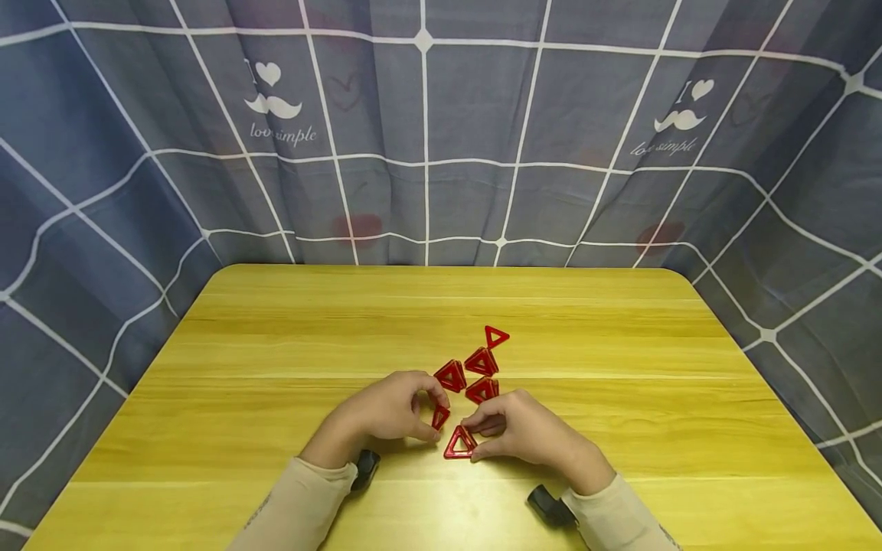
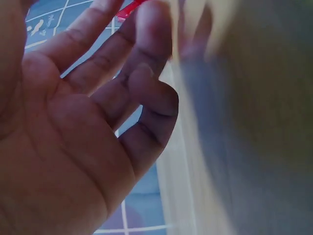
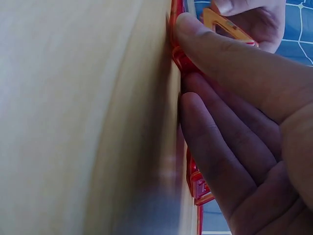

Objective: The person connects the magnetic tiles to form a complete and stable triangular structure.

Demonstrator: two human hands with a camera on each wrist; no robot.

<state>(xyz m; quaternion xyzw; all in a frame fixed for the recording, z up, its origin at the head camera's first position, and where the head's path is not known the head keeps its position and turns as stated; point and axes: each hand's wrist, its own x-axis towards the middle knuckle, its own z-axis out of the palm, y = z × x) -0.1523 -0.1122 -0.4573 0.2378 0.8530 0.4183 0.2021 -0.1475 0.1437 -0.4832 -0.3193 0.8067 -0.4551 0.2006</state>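
Note:
My left hand point(image 1: 393, 407) pinches a small red triangular tile point(image 1: 440, 417) with an open centre, held tilted between thumb and fingertips. In the right wrist view this tile point(image 3: 234, 30) looks orange along its edge. My right hand point(image 1: 527, 430) grips another red triangular tile point(image 1: 459, 444) at its right side, thumb in front and fingers behind; it lies low at the tabletop. The two tiles are a short gap apart. In the left wrist view the palm and curled fingers point(image 2: 93, 122) hide most of what is held; a red bit point(image 2: 128, 11) shows at the top.
Just beyond the hands lie small stacks of red triangular tiles: a left stack point(image 1: 451, 376), a far stack point(image 1: 481, 361) and a near stack point(image 1: 482, 390). A single red triangle point(image 1: 496, 337) lies farther back. The wooden table point(image 1: 276, 321) meets a grey checked curtain point(image 1: 468, 199).

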